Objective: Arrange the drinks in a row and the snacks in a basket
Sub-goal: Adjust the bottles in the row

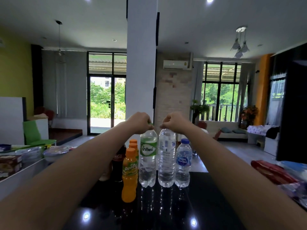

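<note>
Left hand [141,122] pinches the green-labelled bottle [148,156] by its cap, right hand [174,122] the clear bottle [167,160]; set both upright, bases aligned.

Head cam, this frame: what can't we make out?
Head view only.
Cap of the green-label water bottle: mostly under the left hand.
Cap of the tall clear bottle: hidden in the right hand.
Most of the cola bottle: behind the left forearm.
Bodies of the rear juice bottles: behind the front juice bottle.
Print on the red packet: too blurred to read.
</note>
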A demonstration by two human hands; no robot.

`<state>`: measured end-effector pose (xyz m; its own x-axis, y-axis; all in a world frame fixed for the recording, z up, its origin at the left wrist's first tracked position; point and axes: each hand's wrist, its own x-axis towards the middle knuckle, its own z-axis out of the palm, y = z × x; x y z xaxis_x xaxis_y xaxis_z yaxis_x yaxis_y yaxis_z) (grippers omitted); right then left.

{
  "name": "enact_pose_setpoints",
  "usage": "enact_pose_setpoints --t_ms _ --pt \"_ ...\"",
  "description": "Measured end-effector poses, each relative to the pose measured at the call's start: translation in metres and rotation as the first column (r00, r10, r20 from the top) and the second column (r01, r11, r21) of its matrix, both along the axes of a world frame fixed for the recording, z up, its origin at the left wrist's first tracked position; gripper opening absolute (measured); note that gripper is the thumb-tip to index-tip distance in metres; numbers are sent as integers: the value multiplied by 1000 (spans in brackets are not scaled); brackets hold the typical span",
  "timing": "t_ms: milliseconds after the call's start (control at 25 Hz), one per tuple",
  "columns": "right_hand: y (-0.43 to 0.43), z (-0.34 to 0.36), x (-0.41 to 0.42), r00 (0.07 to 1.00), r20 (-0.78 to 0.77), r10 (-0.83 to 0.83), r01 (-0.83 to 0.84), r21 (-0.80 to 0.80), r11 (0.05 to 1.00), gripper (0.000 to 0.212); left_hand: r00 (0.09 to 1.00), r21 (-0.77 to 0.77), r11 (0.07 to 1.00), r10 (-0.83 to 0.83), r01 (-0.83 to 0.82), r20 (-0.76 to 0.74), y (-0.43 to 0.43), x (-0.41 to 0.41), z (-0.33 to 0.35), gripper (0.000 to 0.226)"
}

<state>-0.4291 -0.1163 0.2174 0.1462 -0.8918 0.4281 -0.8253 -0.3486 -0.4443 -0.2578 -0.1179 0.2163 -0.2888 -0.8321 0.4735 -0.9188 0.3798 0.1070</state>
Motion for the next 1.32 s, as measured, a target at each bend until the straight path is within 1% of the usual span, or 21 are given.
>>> enact_pose_setpoints --t_ms 80,120,200,280,360,440,560,760,880,1040,1080,1120,1160,1200,1240,1280,1320 --pt "-1 -2 -1 998 -44 -48 47 -23 999 26 1000 7 1000 -9 9 -6 0 2 1 35" --pt "-2 -1 -2 999 -37 -31 30 -11 999 24 1000 6 1000 -12 12 -4 -1 2 0 35" --pt "-1 1 -4 999 -1 54 -54 33 998 21 1000 2 1000 -17 17 3 -2 2 -1 35" --pt "3 2 -6 992 45 122 -125 81 989 27 1000 6 1000 -23 23 14 -3 0 -1 34" --pt "7 2 -7 987 76 142 -150 107 983 38 999 3 1000 -25 25 24 -4 -1 -1 34" --pt "7 0 -7 987 87 134 -143 106 984 44 999 1 999 -34 34 24 -4 0 0 34" --pt "6 -2 -9 989 85 119 -128 102 987 47 998 9 998 -70 69 12 -3 2 0 33" --pt "9 -9 -9 988 118 98 -106 64 992 46 996 -37 996 -87 87 -7 1 2 -8 35" --pt "13 -14 -8 989 131 67 -70 15 997 48 993 -48 994 -101 98 -58 6 3 -14 35" --pt "21 -14 -11 992 109 69 -71 13 997 44 988 -2 994 -107 107 -110 16 10 -18 40" --pt "27 -15 -9 993 90 73 -72 -14 997 44 985 10 994 -104 106 -136 20 16 -17 44" --pt "35 -16 -3 997 47 56 -52 -94 994 44 984 21 995 -95 100 -150 23 24 -16 46" --pt "43 -19 5 1000 -1 27 -26 -210 977 43 986 36 996 -79 85 -144 25 33 -15 46" --pt "52 -25 16 1000 -24 12 -19 -325 946 39 992 62 996 -61 68 -113 27 44 -15 43" --pt "61 -35 29 1000 -14 22 -26 -401 916 34 996 106 993 -53 60 -65 27 55 -15 40" --pt "71 -48 45 999 10 51 -41 -425 904 30 998 162 985 -58 62 -26 29 66 -18 37" --pt "79 -61 60 996 32 80 -60 -411 910 26 997 216 973 -74 75 -13 31 74 -22 37"
